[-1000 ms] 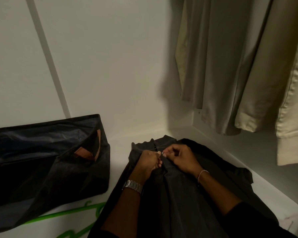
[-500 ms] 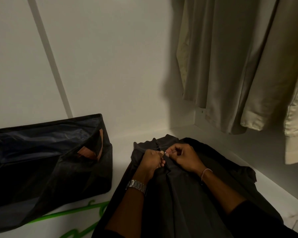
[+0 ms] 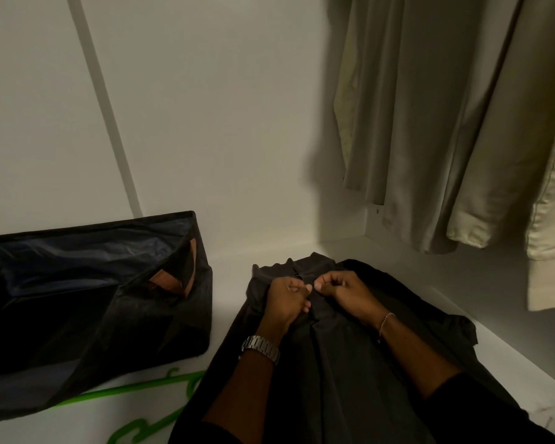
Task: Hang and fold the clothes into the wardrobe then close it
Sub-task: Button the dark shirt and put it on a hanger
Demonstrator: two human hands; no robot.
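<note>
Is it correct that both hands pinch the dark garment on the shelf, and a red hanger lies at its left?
Not quite: the hanger is green, not red, as the head view shows. The left hand and right hand do pinch the dark garment.

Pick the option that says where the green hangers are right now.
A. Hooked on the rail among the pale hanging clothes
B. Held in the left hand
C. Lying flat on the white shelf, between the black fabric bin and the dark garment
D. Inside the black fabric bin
C: the green hangers lie on the white shelf, in front of the black fabric bin and left of the dark garment; both hands pinch that garment.
</note>
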